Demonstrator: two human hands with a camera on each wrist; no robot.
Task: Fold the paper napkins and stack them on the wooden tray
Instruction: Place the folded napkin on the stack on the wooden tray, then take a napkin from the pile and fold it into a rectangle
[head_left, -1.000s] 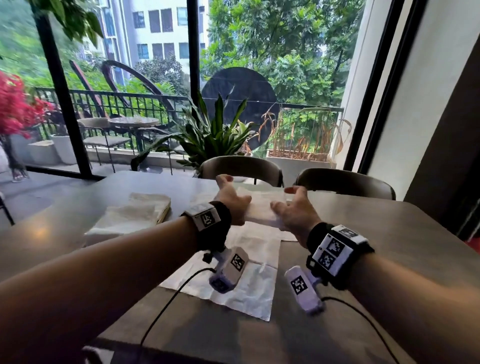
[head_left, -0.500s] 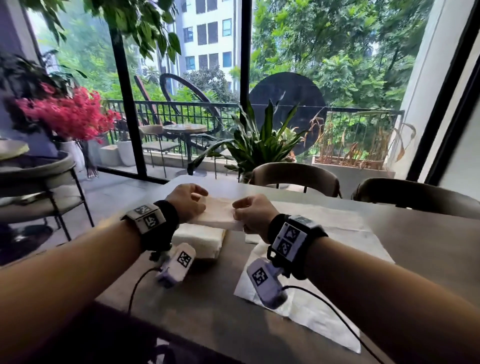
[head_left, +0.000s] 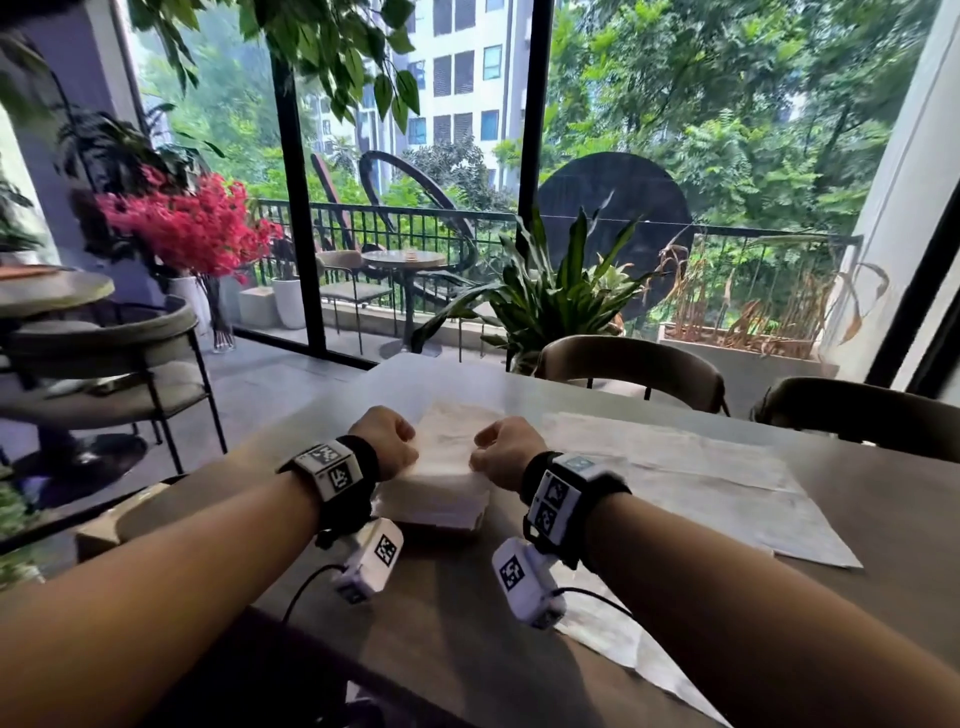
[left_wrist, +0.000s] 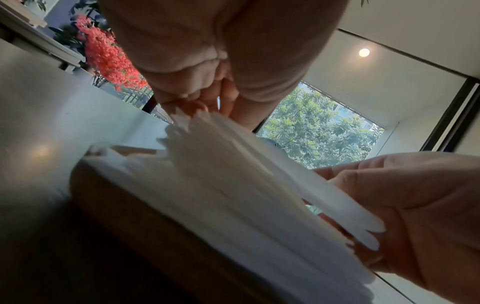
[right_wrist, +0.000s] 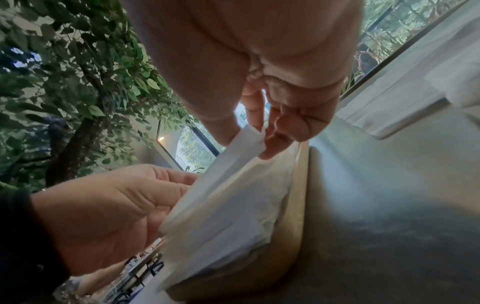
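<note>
White paper, a folded napkin (head_left: 447, 441), sits at the centre of the head view between the left hand (head_left: 387, 436) and the right hand (head_left: 506, 451), each pinching one of its side edges with curled fingers. It hangs just above the stack of folded napkins (head_left: 435, 501), which rests on the wooden tray (right_wrist: 298, 205). In the right wrist view the right thumb and forefinger nip a corner of the napkin, with the left hand gripping the opposite edge at lower left. From the head view the tray is almost wholly hidden under the stack; only the wrist views show its pale rim, blurred. Whether the held napkin touches the stack cannot be told. To the right of centre, unfolded napkins (head_left: 691, 483) lie spread on the grey table (head_left: 467, 623), partly covered by the right forearm. Two chairs (head_left: 631, 366) stand at the far edge, with a green plant (head_left: 556, 291) behind and red flowers (head_left: 187, 226) at the left.
</note>
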